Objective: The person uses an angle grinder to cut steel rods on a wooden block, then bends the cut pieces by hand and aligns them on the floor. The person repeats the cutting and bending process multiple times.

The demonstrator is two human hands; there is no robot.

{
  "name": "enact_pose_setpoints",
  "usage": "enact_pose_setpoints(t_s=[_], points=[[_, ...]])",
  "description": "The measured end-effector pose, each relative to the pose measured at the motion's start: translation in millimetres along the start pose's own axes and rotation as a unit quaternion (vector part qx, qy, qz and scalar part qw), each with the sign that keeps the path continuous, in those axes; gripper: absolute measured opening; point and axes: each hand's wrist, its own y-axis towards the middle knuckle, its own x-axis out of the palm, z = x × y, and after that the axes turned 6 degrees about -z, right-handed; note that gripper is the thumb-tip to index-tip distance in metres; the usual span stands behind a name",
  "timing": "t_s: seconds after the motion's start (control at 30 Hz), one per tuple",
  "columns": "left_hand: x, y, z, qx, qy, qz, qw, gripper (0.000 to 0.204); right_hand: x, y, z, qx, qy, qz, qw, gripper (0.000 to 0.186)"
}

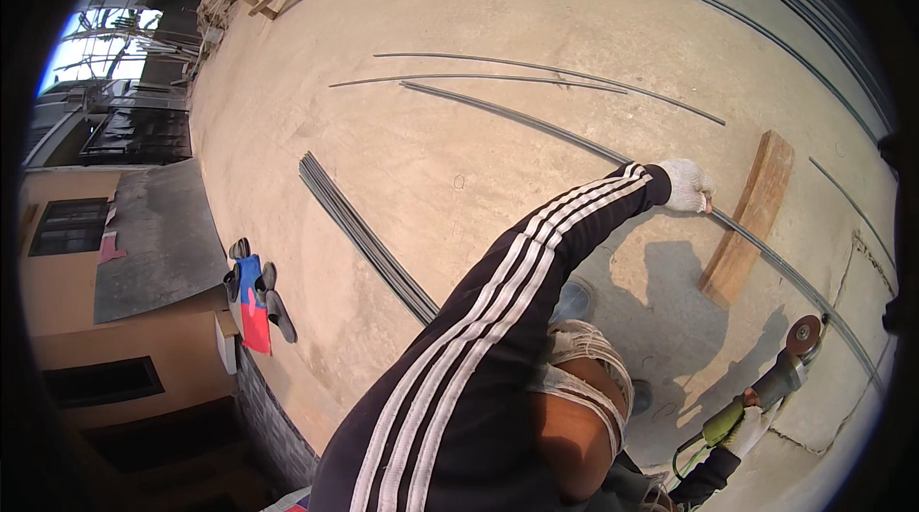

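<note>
black sleeve (493, 397) striped lengthwise in white, left hand (685, 187) in an off-white glove (681, 184), right hand (748, 430) in a whitish glove (752, 428), dull grey rods (795, 275), green and dark grey angle grinder (778, 380), reddish-brown disc (802, 334), orange-brown plank (763, 185), sandy beige ground (459, 234), blue and red cloth (254, 316)

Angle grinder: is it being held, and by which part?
Yes: the gloved right hand grips the angle grinder by its body, behind the disc end.

Left fingers (702, 196) grip metal rods (777, 261) across a wooden plank (732, 271); right fingers (751, 401) hold an angle grinder (779, 379).
</note>
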Motion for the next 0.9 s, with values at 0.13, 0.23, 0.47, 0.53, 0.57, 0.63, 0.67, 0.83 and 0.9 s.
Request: enact_pose_setpoints(t_s=[0.13, 0.23, 0.47, 0.53, 0.57, 0.63, 0.67, 0.83, 0.9], points=[[8.1, 6.3, -1.4, -0.013, -0.016, 0.006, 1.0, 0.031, -6.5, 4.5, 7.2, 0.037, 0.052, 0.035, 0.997, 0.074], [7.8, 1.5, 0.1, -0.001, -0.032, 0.01, 0.999, 0.03, -4.3, 1.0, 3.3, 0.02, -0.009, 0.032, 0.999, 0.077], [0.3, -13.3, 14.4, -0.004, -0.025, 0.013, 1.0, 0.029, 9.2, -9.1, -15.5, -0.025, 0.079, -0.035, 0.996, 0.091], [0.4, -8.0, 16.0, -0.056, -0.022, -0.055, 0.997, 0.027, 15.2, -14.5, -21.2, 0.058, 0.088, -0.005, 0.994, 0.071], [1.8, -9.9, 15.0, -0.012, -0.064, -0.033, 0.997, 0.024, 18.7, -12.1, -25.4, 0.042, 0.03, -0.029, 0.998, 0.049], [3.5, -8.9, 17.3, 0.036, -0.065, 0.0, 0.997, 0.021, 20.4, -19.0, -35.3, -0.002, 0.088, -0.052, 0.995, 0.037], [4.9, -9.5, 19.9, 0.027, -0.042, 0.012, 0.999, 0.017, 21.8, -22.5, -40.7, -0.007, 0.119, -0.058, 0.991, 0.04], [7.9, -11.4, 24.9, 0.017, 0.049, 0.03, 0.998, 0.011, 35.0, -13.7, -59.6, -0.007, 0.053, -0.038, 0.998, 0.048], [10.1, -12.1, 24.6, 0.022, 0.049, 0.034, 0.998, 0.011, 38.8, -5.8, -62.1, -0.024, 0.01, -0.052, 0.998, 0.048]])
